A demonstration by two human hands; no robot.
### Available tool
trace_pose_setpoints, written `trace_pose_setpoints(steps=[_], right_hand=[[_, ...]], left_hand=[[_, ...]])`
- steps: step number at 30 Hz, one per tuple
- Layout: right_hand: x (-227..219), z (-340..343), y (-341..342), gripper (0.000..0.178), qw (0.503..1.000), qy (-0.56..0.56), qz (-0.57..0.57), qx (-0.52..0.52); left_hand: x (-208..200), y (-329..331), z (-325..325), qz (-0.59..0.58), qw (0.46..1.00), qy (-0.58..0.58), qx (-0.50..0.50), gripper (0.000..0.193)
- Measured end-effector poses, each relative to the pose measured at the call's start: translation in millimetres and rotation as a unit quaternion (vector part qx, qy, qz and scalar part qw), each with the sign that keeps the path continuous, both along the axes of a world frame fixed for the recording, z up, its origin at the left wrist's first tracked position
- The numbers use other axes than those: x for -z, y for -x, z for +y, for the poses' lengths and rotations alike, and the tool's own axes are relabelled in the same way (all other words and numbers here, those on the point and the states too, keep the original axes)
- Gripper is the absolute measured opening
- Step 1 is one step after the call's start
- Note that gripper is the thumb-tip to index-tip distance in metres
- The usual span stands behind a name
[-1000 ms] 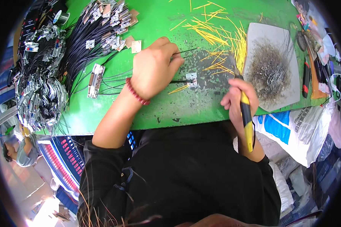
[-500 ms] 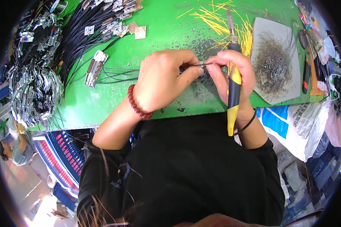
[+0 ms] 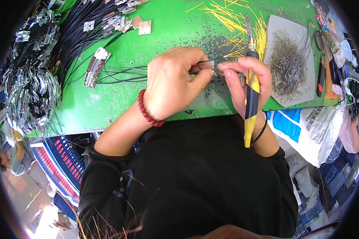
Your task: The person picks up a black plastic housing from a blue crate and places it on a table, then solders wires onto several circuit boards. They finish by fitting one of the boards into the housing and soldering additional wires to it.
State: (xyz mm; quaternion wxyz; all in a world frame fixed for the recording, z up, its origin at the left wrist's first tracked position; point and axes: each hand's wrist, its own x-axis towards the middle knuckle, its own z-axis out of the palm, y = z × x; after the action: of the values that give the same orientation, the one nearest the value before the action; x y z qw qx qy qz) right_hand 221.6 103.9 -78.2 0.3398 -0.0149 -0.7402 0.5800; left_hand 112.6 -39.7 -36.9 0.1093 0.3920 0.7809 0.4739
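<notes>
A thin black cable (image 3: 216, 59) is pinched in my left hand (image 3: 175, 79), its tip pointing right past my fingers. Other black cables (image 3: 123, 75) run leftward from under this hand to a shiny metal part (image 3: 95, 67) on the table. A yellow-and-black soldering iron (image 3: 252, 99) rests upright in the grip of my right hand (image 3: 251, 77), metal tip pointing away from me. My right thumb and index finger are close to the cable end. A small silvery piece beside my left fingertips is partly hidden.
Bundled black cables with small square boards (image 3: 115, 24) lie at far left, beside a heap of shiny metal parts (image 3: 30, 95). Yellow wires (image 3: 227, 20) are scattered at the back. A grey board (image 3: 307, 83) with dark debris lies right on the green table (image 3: 167, 24).
My right fingertips have drawn slightly right, away from my left fingers, and the soldering iron has shifted right with them. The cable tip now angles up more visibly.
</notes>
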Motion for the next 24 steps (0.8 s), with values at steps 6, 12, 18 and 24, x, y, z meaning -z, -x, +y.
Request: trace_pose_setpoints(steps=[6, 12, 18, 24], right_hand=[[-2.9, 1.9, 2.7, 0.034, 1.0, -0.015, -0.011, -0.018], [-2.5, 6.2, 2.6, 0.033, 0.999, -0.017, -0.016, -0.033], [-5.4, 10.5, 4.8, 0.035, 0.995, -0.091, -0.025, -0.04], [-4.3, 8.5, 5.2, 0.04, 0.995, 0.041, -0.046, -0.079]], left_hand=[[5.0, -3.8, -3.2, 0.08, 0.997, -0.011, 0.007, 0.009], [7.8, -5.7, -4.8, 0.041, 0.999, -0.015, 0.002, 0.007], [6.7, -1.0, -7.9, 0.045, 0.997, 0.013, 0.057, 0.012], [9.2, -4.3, -7.6, 0.024, 0.999, 0.008, 0.039, 0.012]])
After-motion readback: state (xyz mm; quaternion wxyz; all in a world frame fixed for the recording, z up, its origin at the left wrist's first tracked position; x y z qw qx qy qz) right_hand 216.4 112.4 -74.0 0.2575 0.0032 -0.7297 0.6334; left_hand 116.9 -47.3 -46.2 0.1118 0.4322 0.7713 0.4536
